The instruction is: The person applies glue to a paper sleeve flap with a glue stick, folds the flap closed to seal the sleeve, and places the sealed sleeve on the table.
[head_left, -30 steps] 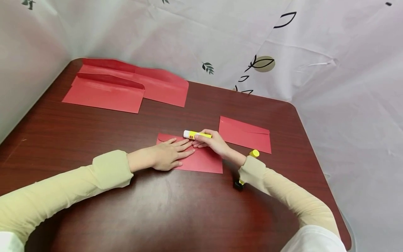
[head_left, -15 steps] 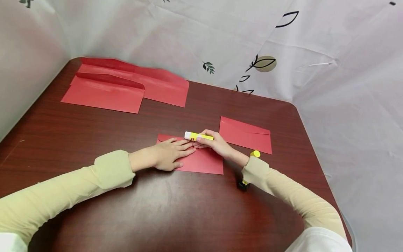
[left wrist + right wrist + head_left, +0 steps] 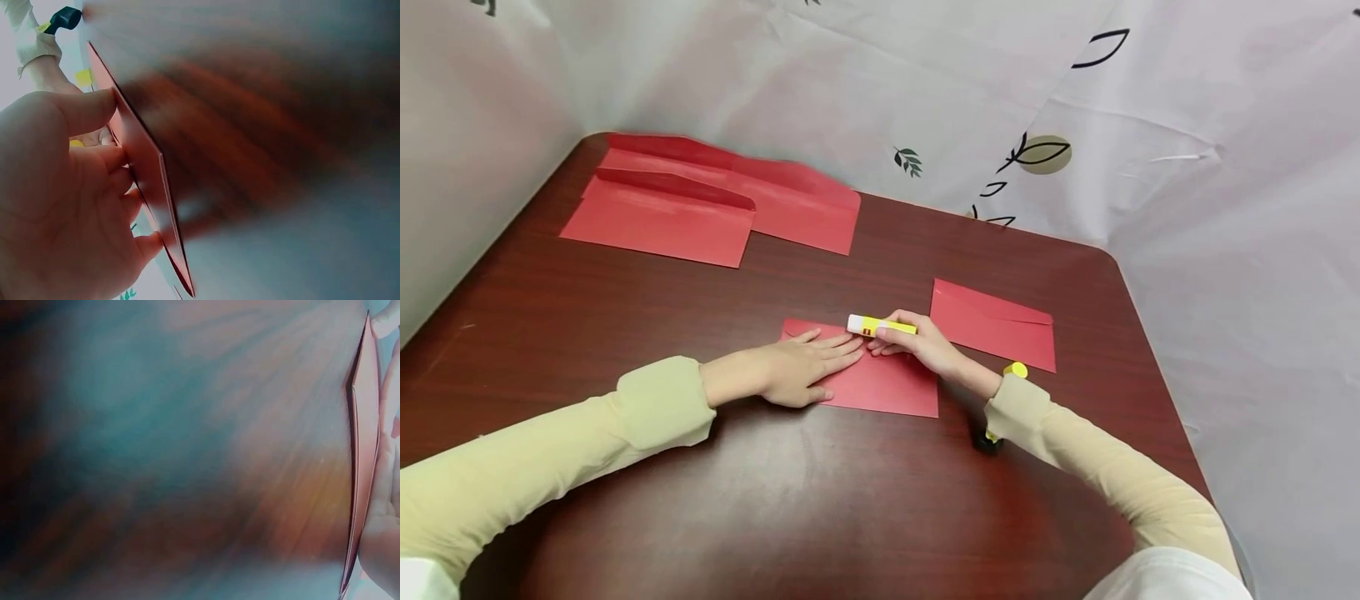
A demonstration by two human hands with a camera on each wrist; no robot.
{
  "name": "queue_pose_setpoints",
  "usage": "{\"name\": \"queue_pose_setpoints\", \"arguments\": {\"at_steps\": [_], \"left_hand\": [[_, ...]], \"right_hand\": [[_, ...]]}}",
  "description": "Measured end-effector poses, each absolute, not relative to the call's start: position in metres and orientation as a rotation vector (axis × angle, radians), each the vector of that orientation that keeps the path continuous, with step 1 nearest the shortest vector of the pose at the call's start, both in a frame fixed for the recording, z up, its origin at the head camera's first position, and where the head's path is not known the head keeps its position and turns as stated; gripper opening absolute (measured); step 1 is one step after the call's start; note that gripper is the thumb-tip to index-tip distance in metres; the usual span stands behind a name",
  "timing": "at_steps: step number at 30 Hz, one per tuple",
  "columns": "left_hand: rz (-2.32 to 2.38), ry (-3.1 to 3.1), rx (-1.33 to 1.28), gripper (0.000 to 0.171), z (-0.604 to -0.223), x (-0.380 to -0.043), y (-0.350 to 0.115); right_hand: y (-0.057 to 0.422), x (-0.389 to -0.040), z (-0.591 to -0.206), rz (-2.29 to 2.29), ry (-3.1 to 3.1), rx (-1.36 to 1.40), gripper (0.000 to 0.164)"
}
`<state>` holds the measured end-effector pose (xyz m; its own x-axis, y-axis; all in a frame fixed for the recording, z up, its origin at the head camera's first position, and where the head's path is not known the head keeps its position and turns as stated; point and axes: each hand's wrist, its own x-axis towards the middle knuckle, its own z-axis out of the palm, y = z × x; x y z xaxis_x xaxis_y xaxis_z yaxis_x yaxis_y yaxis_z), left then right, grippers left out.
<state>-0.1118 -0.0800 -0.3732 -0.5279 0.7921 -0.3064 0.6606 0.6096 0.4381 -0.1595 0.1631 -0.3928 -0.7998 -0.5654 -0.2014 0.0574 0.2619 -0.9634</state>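
Note:
A closed red envelope [image 3: 880, 387] lies on the dark brown table. My left hand [image 3: 797, 367] rests flat on its left half, fingers straight and spread. In the left wrist view, the fingertips of the left hand [image 3: 75, 181] touch the face of the envelope [image 3: 147, 156]. My right hand [image 3: 921, 342] holds a yellow and white glue stick [image 3: 880, 326] between thumb and fingers, white end toward the left. Its other fingertips touch the envelope beside the left fingers. In the right wrist view, the right hand [image 3: 381, 537] is at the edge, along the envelope [image 3: 365, 425].
Another closed red envelope [image 3: 992, 325] lies to the right. Several red envelopes with raised flaps [image 3: 662, 217] overlap at the back left. A small yellow cap [image 3: 1017, 369] is beside the right sleeve [image 3: 1097, 450]. A black device [image 3: 987, 442] shows under that wrist. White sheeting [image 3: 820, 92] borders the table.
The whole view shifts slightly. Both hands stay on the envelope in nearly the same pose, and the glue stick remains in the right hand.

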Motion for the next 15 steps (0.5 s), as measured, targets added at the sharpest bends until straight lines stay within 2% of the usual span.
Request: {"name": "queue_pose_setpoints", "arguments": {"at_steps": [15], "left_hand": [[0.401, 2.469, 1.060, 0.074, -0.376, -0.104, -0.109]], "right_hand": [[0.168, -0.163, -0.391, -1.530, 1.999, -0.504, 0.022]]}}
